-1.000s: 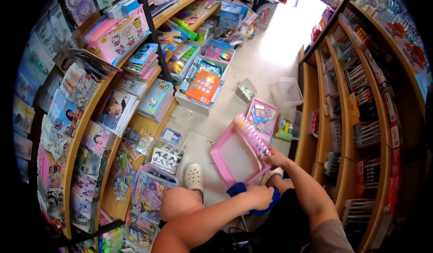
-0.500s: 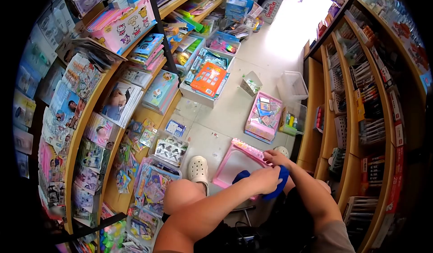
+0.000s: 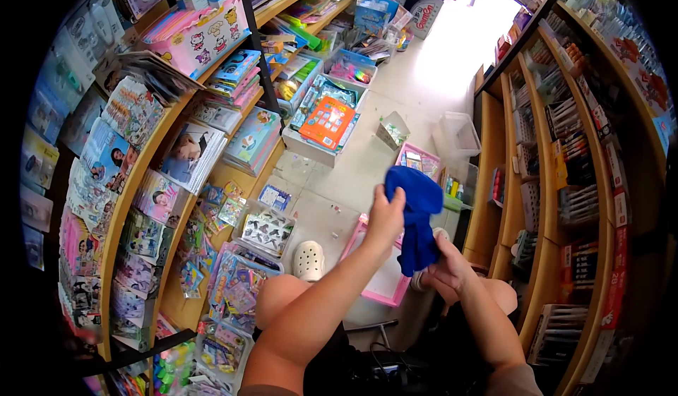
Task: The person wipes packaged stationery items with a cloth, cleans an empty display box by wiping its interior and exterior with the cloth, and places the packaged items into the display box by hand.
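A dark blue cloth hangs bunched up in front of me, held between both hands. My left hand grips its upper left side, with the thumb pressed on it. Lower down, my right hand has its fingers closed on the cloth's right edge. Beneath the cloth, on the floor between my feet, lies a pink-rimmed tray with a pale inside. The cloth and my hands cover much of it.
Shelves of magazines line the left, and wooden shelves with pens stand on the right. On the floor are a clear bin of hair clips, a box with an orange book, a pink container and a clear plastic bin.
Both hands have lifted the blue cloth up from the pink tray. The cloth, crumpled low before, now hangs more spread out. The tray looks shifted slightly to the right.
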Motion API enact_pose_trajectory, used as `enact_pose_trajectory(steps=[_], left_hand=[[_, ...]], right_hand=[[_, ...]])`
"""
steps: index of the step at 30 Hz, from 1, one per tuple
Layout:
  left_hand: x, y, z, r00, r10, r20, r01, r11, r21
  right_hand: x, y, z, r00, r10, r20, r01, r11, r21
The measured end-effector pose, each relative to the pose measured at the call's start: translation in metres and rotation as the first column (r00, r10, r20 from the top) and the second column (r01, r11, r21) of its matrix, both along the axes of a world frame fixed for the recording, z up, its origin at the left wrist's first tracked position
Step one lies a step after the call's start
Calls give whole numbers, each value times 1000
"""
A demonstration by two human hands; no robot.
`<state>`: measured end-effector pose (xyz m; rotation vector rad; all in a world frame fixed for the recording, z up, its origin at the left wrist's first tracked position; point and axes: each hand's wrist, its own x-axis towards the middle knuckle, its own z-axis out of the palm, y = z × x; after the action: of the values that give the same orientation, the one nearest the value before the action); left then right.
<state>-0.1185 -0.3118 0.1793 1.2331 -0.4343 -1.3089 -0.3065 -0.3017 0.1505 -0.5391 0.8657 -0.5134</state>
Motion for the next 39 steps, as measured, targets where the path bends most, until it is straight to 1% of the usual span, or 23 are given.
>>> enact_pose_trajectory(steps=[1,3,5,6,7,9,11,13,16,19,24,25,27,28,29,31,32,33,35,36,37,38,39], left_hand=[[8,0,10,998,63,-32,-63,998,5],[24,-2,13,977,93,-191,-87,995,37],[38,-4,7,984,129,-123,-136,989,-51],[44,-5,2,978,130,-166,-144,987,-75],[47,-1,18,967,128,-219,-145,987,-63],[56,-5,3,971,124,-204,-139,989,-59],[59,-5,0,966,129,-226,-144,988,-54],[62,-6,2,965,149,-218,-159,987,-33],[64,-6,-1,948,183,-259,-194,981,-17],[60,-8,-1,924,273,-267,-286,958,-11],[73,-12,-23,910,278,-307,-299,954,-24],[72,-13,-25,920,287,-265,-305,952,-26],[68,-14,-27,935,308,-179,-318,948,-30],[58,-14,-20,951,294,-92,-298,954,-32],[50,-14,-19,975,210,-69,-212,977,-11],[24,-12,-27,998,15,69,-15,1000,7],[8,-9,-35,967,-141,210,137,990,30],[-9,-4,-47,894,-291,340,283,956,75],[-42,11,-84,707,-389,591,479,878,4],[-59,20,-87,735,-452,506,542,840,-37],[-72,22,-74,746,-517,419,600,795,-88],[-80,27,-58,651,-657,381,692,719,57],[-92,32,-73,708,-684,173,703,705,-91]], right_hand=[[13,-4,2,1000,-7,-7,7,997,-77],[21,-17,-3,989,-57,-139,39,991,-131],[22,-34,-12,980,-153,-127,131,977,-171],[22,-42,-18,970,-227,-84,205,955,-217],[21,-49,-8,957,-256,-135,231,957,-174],[13,-62,-7,944,-309,-111,270,922,-276],[12,-67,6,903,-419,-92,372,872,-318],[1,-75,-1,866,-495,-74,441,824,-355],[-18,-80,-7,843,-537,-22,497,795,-347],[-27,-81,0,800,-599,29,570,746,-344],[-45,-81,-1,780,-625,32,585,710,-391],[-46,-81,1,783,-621,35,581,711,-396],[-49,-79,11,832,-544,103,548,783,-292],[-50,-77,20,851,-505,140,524,817,-241],[-50,-75,30,878,-435,201,476,841,-256],[-47,-68,50,906,-282,314,375,879,-293],[-47,-64,58,909,-233,346,341,893,-294],[-48,-63,57,927,-142,347,260,910,-323],[-53,-62,55,939,37,341,103,918,-383],[-51,-61,54,957,56,286,70,909,-411],[-44,-55,64,933,78,350,51,937,-345],[-42,-54,60,946,98,310,20,934,-356],[-41,-53,56,957,116,267,-11,931,-365]])
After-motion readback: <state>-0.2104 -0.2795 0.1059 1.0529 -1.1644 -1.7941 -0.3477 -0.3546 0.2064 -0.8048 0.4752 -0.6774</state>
